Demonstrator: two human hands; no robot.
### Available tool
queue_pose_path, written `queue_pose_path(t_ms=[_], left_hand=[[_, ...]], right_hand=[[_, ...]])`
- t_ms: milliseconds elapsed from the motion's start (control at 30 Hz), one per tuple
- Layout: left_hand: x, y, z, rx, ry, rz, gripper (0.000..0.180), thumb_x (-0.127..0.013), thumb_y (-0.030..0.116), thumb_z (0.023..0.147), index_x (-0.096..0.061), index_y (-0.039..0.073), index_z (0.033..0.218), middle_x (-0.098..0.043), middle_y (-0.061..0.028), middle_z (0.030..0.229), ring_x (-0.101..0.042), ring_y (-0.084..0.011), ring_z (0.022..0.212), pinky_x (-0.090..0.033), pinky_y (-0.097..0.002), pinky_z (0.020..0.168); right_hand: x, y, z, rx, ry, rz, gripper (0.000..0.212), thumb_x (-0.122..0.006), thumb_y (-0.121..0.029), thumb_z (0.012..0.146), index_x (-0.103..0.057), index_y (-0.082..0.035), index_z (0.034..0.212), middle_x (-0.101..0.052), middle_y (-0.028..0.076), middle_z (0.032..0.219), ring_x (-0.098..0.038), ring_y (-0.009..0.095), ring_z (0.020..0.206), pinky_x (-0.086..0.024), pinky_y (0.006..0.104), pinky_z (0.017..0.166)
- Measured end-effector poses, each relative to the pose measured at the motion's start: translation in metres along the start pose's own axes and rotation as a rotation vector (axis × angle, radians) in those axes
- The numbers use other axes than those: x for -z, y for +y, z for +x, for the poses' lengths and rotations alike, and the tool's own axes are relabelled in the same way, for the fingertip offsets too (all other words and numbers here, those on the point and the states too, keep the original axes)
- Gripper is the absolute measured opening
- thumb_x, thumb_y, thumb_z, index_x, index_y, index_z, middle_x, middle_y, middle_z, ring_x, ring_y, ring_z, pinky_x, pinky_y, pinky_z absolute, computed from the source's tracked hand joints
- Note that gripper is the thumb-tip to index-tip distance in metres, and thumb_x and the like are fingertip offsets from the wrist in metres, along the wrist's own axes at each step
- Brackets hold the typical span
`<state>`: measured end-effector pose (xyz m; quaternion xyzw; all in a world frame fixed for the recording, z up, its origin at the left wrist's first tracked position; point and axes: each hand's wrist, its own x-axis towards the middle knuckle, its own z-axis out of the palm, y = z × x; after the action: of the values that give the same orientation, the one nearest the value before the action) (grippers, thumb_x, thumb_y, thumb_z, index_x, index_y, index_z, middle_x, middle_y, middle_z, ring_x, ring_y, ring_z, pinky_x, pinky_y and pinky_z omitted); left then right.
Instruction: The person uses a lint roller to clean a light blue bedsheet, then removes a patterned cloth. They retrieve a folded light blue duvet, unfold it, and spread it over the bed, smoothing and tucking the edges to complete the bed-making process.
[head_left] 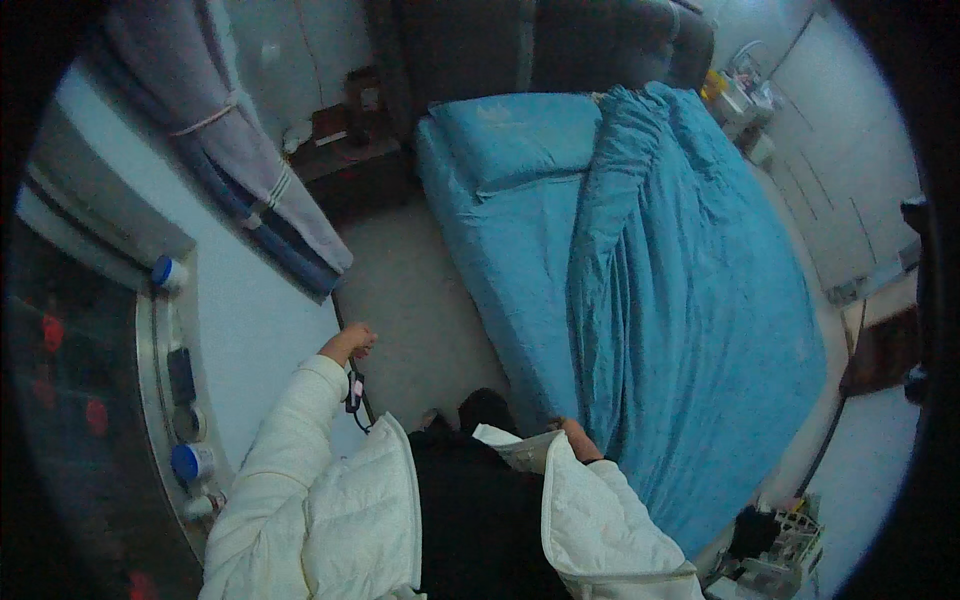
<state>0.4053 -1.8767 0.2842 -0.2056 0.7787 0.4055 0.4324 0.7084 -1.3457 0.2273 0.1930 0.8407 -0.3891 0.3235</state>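
Bed [490,250] takes up the largest share of what I see, all in blue, with a dark headboard [460,45] at its far end. Over its right side lies the blue quilt [700,290], running from the head end down towards me. I judge the bedding only partly in order: the quilt covers that right side, but its left edge is bunched in long folds, and the strip to the left lies uncovered. The blue pillow [540,135] sits at the head end, on the left, looking fairly flat; its right end meets the gathered quilt, and I cannot tell whether it goes underneath.

My white jacket [365,500] blocks part of the bed's near end. A bedside cabinet [350,168] stands in shadow, so the small items on it are hard to make out, and the clutter at lower right [785,550] is partly cut off.

My left hand [350,343] is over the floor [400,290] between wall and bed, fingers loosely curled, with nothing visible in them. My right hand [577,440] is at the bed's near left edge, beside the quilt; sleeve and blur keep me from telling whether it grips anything. Smallest, a dark gadget [354,390] with a cable lies below my left wrist, its kind unclear.
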Motion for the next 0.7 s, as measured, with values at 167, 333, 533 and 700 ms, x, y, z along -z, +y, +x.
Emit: queue_pose_path(t_ms=[167, 333, 533, 700], left_hand=[[0.005, 0.100, 0.080, -0.164, -0.053, -0.057, 0.026, -0.051, 0.029, 0.096, -0.060, 0.005, 0.090, -0.057, -0.0061, 0.072, -0.053, -0.0184, 0.056, -0.044, -0.0365, 0.049], [0.092, 0.171, 0.166, -0.163, 0.066, 0.191, 0.057, -0.037, 0.048, 0.097, -0.067, 0.002, 0.082, -0.066, -0.0112, 0.075, -0.066, -0.0219, 0.066, -0.050, -0.0364, 0.055], [0.189, 0.244, 0.244, -0.125, 0.136, -0.031, 0.062, -0.036, 0.056, 0.095, -0.064, 0.001, 0.093, -0.067, -0.0125, 0.077, -0.061, -0.0211, 0.057, -0.047, -0.0355, 0.051], [0.224, 0.320, 0.312, -0.080, 0.137, 0.082, 0.061, -0.040, 0.058, 0.092, -0.062, 0.001, 0.097, -0.067, -0.0125, 0.078, -0.063, -0.0213, 0.062, -0.049, -0.0345, 0.053]], right_hand=[[0.029, -0.038, 0.063, 0.043, 0.004, 0.029, 0.032, -0.058, -0.026, 0.087, -0.064, -0.004, 0.110, -0.064, 0.020, 0.108, -0.062, 0.037, 0.097, -0.050, 0.0452, 0.081], [0.055, -0.145, 0.170, 0.007, 0.059, -0.287, 0.039, -0.062, -0.034, 0.084, -0.064, -0.005, 0.110, -0.066, 0.018, 0.104, -0.061, 0.037, 0.098, -0.049, 0.0451, 0.082], [0.080, -0.300, 0.301, 0.034, 0.171, -0.481, 0.045, -0.064, -0.037, 0.083, -0.057, -0.005, 0.114, -0.061, 0.017, 0.107, -0.061, 0.036, 0.094, -0.050, 0.0450, 0.081], [0.104, -0.358, 0.359, -0.025, 0.185, -0.387, 0.048, -0.067, -0.037, 0.080, -0.055, -0.003, 0.112, -0.058, 0.016, 0.109, -0.059, 0.036, 0.099, -0.050, 0.0453, 0.080]])
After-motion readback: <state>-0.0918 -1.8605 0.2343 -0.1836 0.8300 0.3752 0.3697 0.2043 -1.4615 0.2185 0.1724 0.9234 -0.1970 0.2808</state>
